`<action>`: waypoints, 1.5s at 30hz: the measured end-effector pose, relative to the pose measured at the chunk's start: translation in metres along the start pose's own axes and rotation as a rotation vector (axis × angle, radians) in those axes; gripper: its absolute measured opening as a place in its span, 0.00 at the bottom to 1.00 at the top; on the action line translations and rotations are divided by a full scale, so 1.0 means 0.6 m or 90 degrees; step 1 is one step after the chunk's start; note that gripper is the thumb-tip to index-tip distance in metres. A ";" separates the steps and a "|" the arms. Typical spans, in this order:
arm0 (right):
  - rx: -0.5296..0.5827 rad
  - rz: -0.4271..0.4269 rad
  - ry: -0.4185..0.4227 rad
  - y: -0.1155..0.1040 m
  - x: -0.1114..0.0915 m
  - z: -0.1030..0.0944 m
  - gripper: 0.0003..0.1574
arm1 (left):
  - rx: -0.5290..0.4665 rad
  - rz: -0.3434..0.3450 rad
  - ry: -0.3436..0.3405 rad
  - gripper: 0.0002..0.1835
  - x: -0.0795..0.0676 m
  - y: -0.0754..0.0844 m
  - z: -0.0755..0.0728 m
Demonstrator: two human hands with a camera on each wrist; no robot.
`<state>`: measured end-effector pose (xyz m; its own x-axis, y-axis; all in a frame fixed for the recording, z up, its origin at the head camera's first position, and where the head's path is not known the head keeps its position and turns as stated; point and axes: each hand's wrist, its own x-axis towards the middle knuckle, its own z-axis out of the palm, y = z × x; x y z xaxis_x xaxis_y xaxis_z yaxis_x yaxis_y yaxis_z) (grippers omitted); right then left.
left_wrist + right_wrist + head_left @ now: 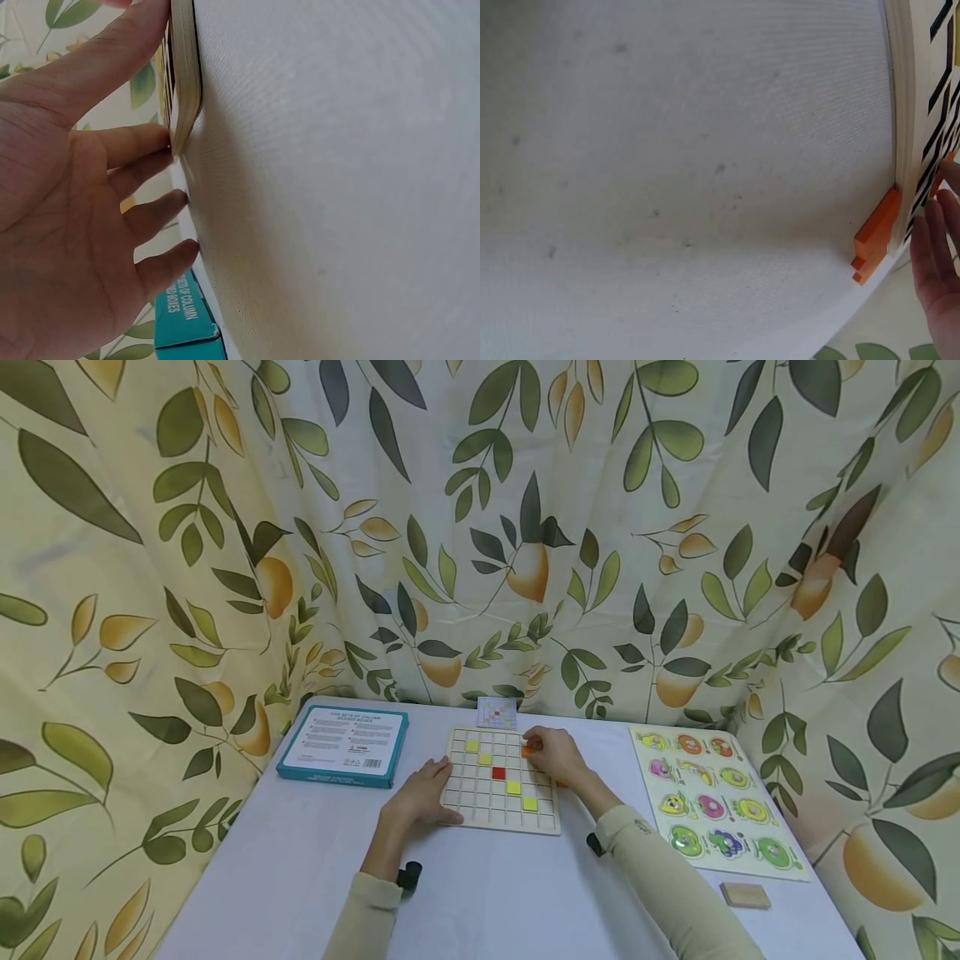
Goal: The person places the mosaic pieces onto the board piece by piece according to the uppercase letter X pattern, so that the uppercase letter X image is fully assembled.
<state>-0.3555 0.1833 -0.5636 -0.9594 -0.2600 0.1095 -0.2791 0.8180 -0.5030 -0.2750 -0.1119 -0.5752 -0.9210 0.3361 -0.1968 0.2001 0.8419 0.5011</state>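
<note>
A square wooden grid board [465, 800] lies on the white table, with several yellow tiles [513, 787] and one red tile [498, 773] along a diagonal. My left hand [422, 793] steadies its left side, thumb at the near corner and fingertips along the edge, the fingers fairly straight. At the board's upper right, my right hand [557, 757] pinches an orange tile [527, 751] close over the cells. More orange tiles [877, 229] lie on the table against the board's right edge, mostly hidden by the right hand in the head view.
A small pattern card [497, 712] lies beyond the board. The teal-edged box [341, 745] is at the left. To the right are a fruit-picture board [712, 802] and a small wooden block [746, 895]. A leaf-patterned curtain [480, 568] encloses the table's back and sides.
</note>
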 end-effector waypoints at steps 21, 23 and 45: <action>0.082 0.032 0.056 0.018 -0.031 -0.019 0.16 | -0.007 0.003 -0.016 0.55 -0.025 0.029 -0.024; 0.077 0.031 0.060 0.021 -0.039 -0.025 0.16 | -0.003 0.003 -0.016 0.55 -0.025 0.028 -0.024; -0.028 0.032 -0.025 0.042 -0.118 -0.049 0.26 | -0.004 0.009 -0.005 0.57 -0.023 0.024 -0.022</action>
<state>-0.2958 0.2376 -0.5590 -0.9701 -0.2370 0.0513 -0.2330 0.8524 -0.4681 -0.2639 -0.1099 -0.5544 -0.9159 0.3503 -0.1960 0.2105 0.8349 0.5086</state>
